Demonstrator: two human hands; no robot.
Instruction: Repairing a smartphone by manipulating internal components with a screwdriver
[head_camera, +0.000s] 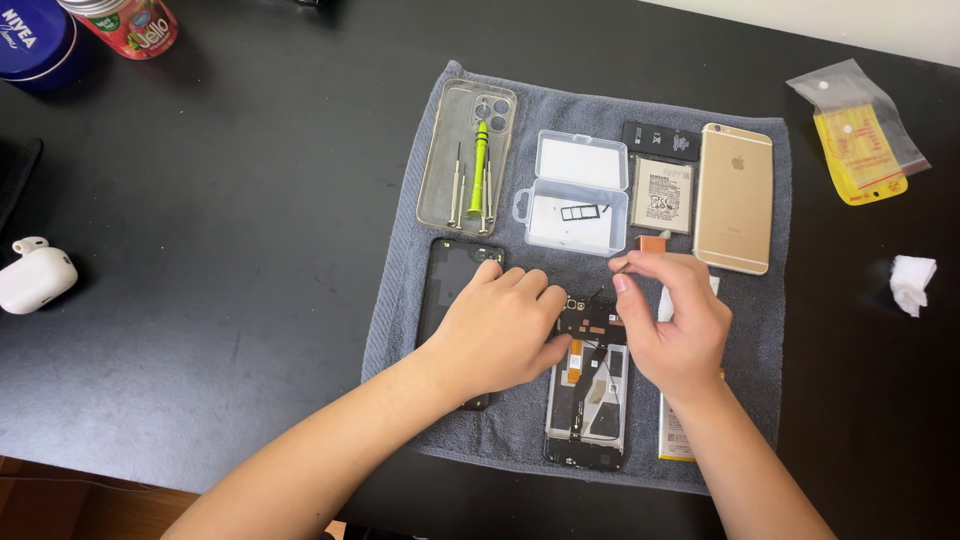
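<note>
Pinching something small and dark between thumb and forefinger, the right hand (672, 330) hovers over the top end of the opened phone (590, 385), while the left hand (500, 330) rests curled on that same end, steadying it; whether it grips anything I cannot tell. Both work on a grey towel (400, 270) spread over the black table (220, 250), the phone's long axis running toward the person. Behind lie a gold phone (735, 198), a clear case (467, 157) with a green screwdriver (479, 168), and an open plastic box (575, 195).
</note>
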